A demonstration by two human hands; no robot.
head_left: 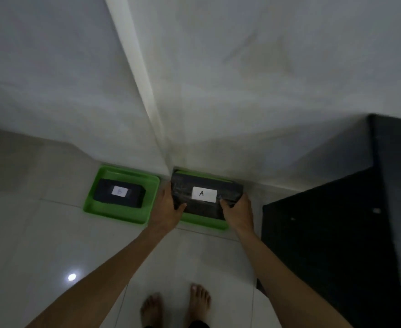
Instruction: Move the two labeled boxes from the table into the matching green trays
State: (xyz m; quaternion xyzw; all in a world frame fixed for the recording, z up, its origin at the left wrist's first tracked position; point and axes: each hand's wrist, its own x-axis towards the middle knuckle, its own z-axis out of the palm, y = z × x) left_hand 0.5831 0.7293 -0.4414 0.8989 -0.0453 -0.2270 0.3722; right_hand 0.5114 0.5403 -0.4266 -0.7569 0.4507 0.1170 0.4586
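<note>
Two green trays lie side by side on the floor against the wall. The left tray point(124, 215) holds a black box point(105, 194) with a white label marked B. Over the right tray point(204, 222) I hold a larger black box point(183, 185) with a white label marked A. My left hand point(167, 208) grips its left end and my right hand point(238, 213) grips its right end. The box covers most of the right tray; whether it rests on the tray I cannot tell.
A dark table point(336, 233) stands close on the right, its corner near my right hand. A white wall corner point(152, 114) rises just behind the trays. My bare feet point(176, 306) stand on pale floor tiles point(53, 233).
</note>
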